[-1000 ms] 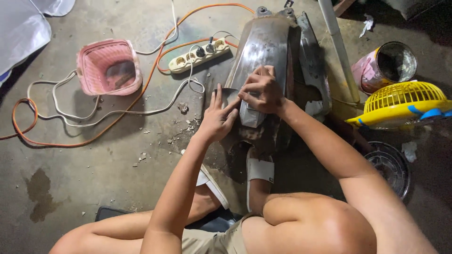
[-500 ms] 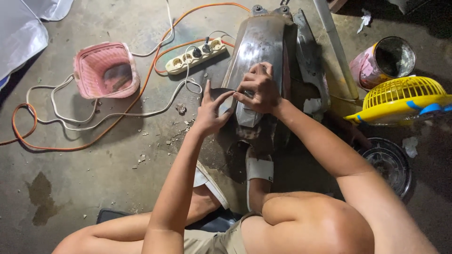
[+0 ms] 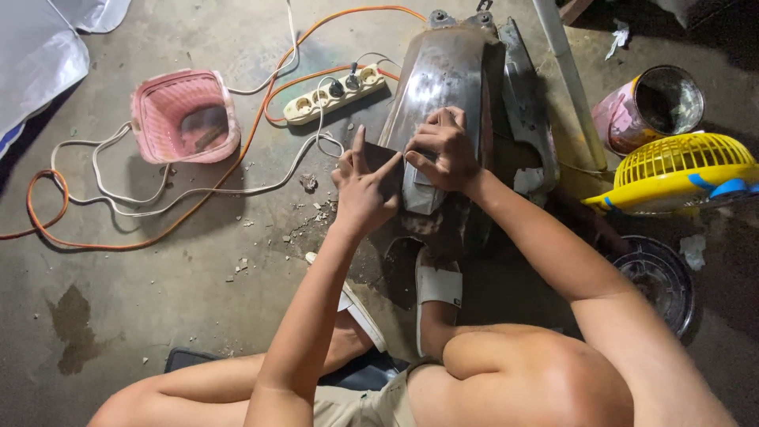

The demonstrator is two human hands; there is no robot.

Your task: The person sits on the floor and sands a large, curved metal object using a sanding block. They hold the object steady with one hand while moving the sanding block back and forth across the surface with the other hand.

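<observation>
Near the frame's centre, the left hand [image 3: 365, 190] has its grip closed on a small dark sheet [image 3: 383, 164], fingers spread. Just right of it, the right hand [image 3: 441, 150] pinches the sheet's edge against the grey metal fender [image 3: 443, 71], which lies on the concrete floor [image 3: 142, 269]. Farther, upper left: a power strip [image 3: 332, 93] and a pink basket [image 3: 186, 117].

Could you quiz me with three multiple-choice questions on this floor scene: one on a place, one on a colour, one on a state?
1. Where is the basket?
A. left of the power strip
B. on the fan
C. on the knee

2. What colour is the fan?
A. pink
B. yellow
C. green

3. How are the hands?
A. both on the metal panel
B. both in the air
C. one in the basket

Answers: A, it sits left of the strip; B, its grille is yellow; A, left hand and right hand press on the panel.
</observation>
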